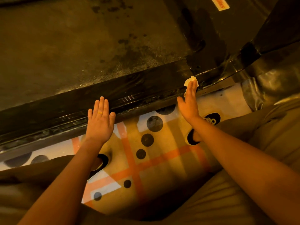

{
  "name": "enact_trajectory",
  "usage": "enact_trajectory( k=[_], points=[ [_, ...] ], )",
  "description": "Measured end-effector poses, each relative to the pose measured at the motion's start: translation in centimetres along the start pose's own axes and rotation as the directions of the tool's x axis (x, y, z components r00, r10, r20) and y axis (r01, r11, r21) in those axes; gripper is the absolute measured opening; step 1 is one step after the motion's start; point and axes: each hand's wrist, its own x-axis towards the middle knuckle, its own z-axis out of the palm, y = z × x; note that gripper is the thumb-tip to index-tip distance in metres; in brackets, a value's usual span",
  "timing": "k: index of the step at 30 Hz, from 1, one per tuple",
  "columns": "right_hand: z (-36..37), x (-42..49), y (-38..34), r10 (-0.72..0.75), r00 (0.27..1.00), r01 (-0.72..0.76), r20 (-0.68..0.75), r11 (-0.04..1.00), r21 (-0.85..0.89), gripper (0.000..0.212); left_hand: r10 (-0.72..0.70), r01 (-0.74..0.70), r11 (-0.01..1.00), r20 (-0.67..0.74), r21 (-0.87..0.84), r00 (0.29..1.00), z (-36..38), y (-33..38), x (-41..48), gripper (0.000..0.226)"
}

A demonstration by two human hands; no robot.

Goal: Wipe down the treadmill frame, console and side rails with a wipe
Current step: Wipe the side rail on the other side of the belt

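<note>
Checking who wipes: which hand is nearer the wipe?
Right. The right hand presses the wipe onto the side rail; the left hand lies flat on the rail, farther left.

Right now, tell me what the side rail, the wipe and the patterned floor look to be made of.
Side rail: black and glossy, with streaky highlights; likely plastic or painted metal, perhaps damp.
Wipe: pale, crumpled and thin, pressed under the right hand; paper or nonwoven tissue.
Patterned floor: smooth, with printed dots and orange stripes; maybe vinyl or a printed mat, not certain.
</note>
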Motion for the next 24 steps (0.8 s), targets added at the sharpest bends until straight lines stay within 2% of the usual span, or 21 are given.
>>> enact_trajectory(
  k=[4, 8, 13, 17, 19, 21, 24],
  points=[
    [0.9, 0.0, -1.2, 0.087, 0.994, -0.080, -0.067, 0.992, 0.092, 0.074, 0.010, -0.010, 1.000, 0.015, 0.006, 1.000, -0.2, -0.2, 0.0, 0.062],
    [2.5, -1.7, -2.3, 0.083, 0.995, -0.072, -0.055, 0.981, 0.181, 0.074, 0.005, -0.006, 1.000, 0.013, 0.018, 1.000, 0.0, -0.1, 0.0, 0.062],
    [4.0, -3.5, -2.9, 0.017, 0.999, -0.011, -0.031, 0.983, 0.184, 0.073, 0.008, -0.008, 1.000, 0.010, 0.020, 1.000, 0.1, -0.3, 0.1, 0.062],
    [1.5, -0.5, -2.0, 0.155, 0.985, -0.138, -0.069, 0.968, 0.210, 0.073, 0.016, -0.016, 1.000, 0.011, 0.022, 1.000, 0.1, -0.4, 0.2, 0.061],
    [1.2, -0.5, -1.9, 0.173, 0.983, -0.155, -0.069, 0.966, 0.205, 0.073, 0.012, -0.012, 1.000, 0.012, 0.018, 1.000, 0.1, -0.4, 0.1, 0.062],
    [2.4, -2.2, -2.7, 0.140, 0.989, -0.129, -0.044, 0.971, 0.201, 0.073, 0.010, -0.010, 1.000, 0.019, 0.014, 1.000, 0.1, -0.3, 0.1, 0.062],
    [5.3, -5.4, -4.0, 0.004, 1.000, -0.005, 0.004, 0.992, 0.122, 0.076, 0.007, -0.007, 1.000, 0.024, 0.004, 1.000, 0.0, -0.3, 0.2, 0.061]
  ],
)
